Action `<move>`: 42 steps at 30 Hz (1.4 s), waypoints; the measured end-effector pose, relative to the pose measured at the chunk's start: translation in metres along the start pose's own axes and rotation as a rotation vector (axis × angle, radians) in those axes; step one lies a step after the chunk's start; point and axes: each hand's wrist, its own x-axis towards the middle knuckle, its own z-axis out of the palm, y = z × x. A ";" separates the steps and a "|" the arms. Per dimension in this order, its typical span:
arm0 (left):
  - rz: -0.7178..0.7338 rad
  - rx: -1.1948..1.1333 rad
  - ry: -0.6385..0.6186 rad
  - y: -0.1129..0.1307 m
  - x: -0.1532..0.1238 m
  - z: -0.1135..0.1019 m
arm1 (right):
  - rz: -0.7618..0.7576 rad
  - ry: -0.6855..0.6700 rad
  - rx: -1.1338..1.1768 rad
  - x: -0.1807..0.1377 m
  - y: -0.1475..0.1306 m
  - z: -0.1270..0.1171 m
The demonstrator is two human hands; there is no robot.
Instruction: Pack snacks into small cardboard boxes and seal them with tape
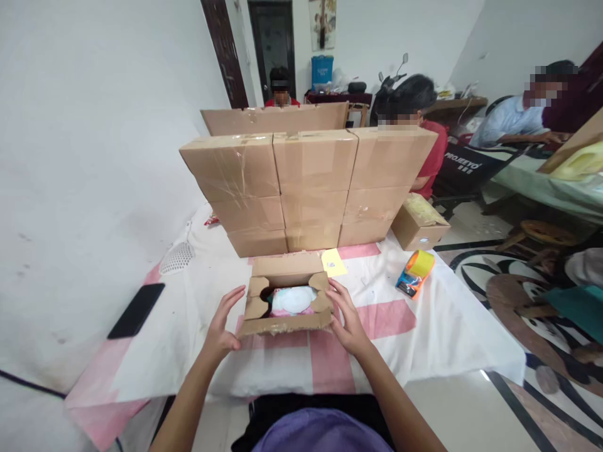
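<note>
A small open cardboard box (285,324) sits on the table before me, its flaps up, with a white and pink bundle (293,300) inside. My left hand (222,326) is beside the box's left side, fingers spread and curved, not touching it. On the box's right side, my right hand (346,317) has its fingers stretched out, with the fingertips at the right flap. Neither hand holds anything.
A wall of stacked taped cartons (311,188) stands behind the box. A yellow note (333,262), a tape dispenser (415,272), a black phone (136,310) and a smaller carton (419,223) lie on the pink-and-white tablecloth (424,333). Other people sit at the back and right.
</note>
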 end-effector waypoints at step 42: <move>0.038 0.883 -0.370 0.070 0.021 0.055 | 0.591 0.996 -0.013 0.011 0.126 -0.206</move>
